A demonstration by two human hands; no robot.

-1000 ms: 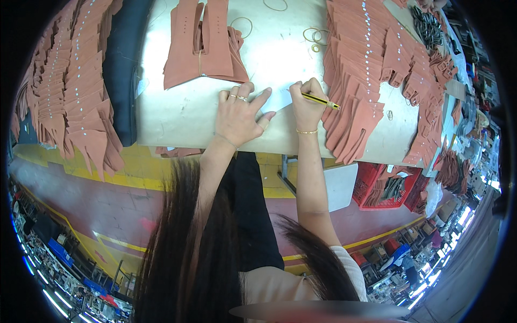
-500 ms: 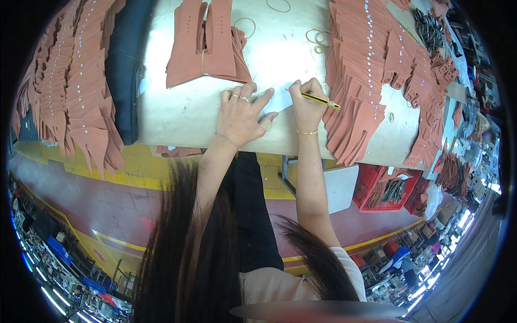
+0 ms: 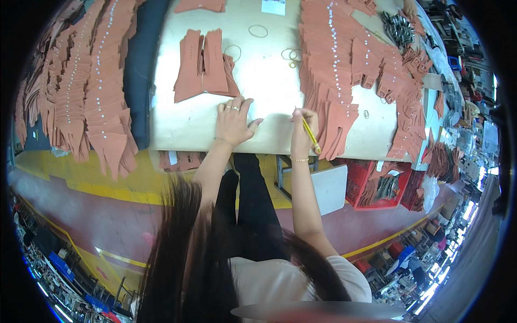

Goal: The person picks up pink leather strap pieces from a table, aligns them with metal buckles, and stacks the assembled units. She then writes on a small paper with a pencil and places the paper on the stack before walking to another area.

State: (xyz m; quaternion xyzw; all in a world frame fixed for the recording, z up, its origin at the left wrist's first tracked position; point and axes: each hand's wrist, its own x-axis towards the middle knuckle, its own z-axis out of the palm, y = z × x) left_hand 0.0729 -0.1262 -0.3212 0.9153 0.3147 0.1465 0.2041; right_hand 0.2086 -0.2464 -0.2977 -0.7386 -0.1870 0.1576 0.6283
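Observation:
My left hand point(image 3: 234, 123) rests on the pale tabletop point(image 3: 264, 132), its fingers apart and thumb stretched out, with a ring on one finger. Just beyond its fingertips lies a bundle of reddish-brown leather-like pieces point(image 3: 215, 70), tied round the middle with a thin band. To the right, my right hand point(image 3: 302, 132) grips a yellow-and-black pencil point(image 3: 311, 135), which slants back over the hand. The pencil's tip is hidden at the fingers. In the glare between my hands I cannot make out a paper slip.
Long overlapping rows of reddish-brown pieces lie at the left point(image 3: 107, 91) and right point(image 3: 331, 81). Rubber bands point(image 3: 258, 31) and a white paper point(image 3: 273, 6) lie farther back. A red crate point(image 3: 371, 185) stands below the table's right side, beside a white stool top point(image 3: 329, 188).
The view has shifted, showing more of the far table. My hands are farther apart, and the pencil slants more steeply. The white slip seen between them earlier no longer shows clearly.

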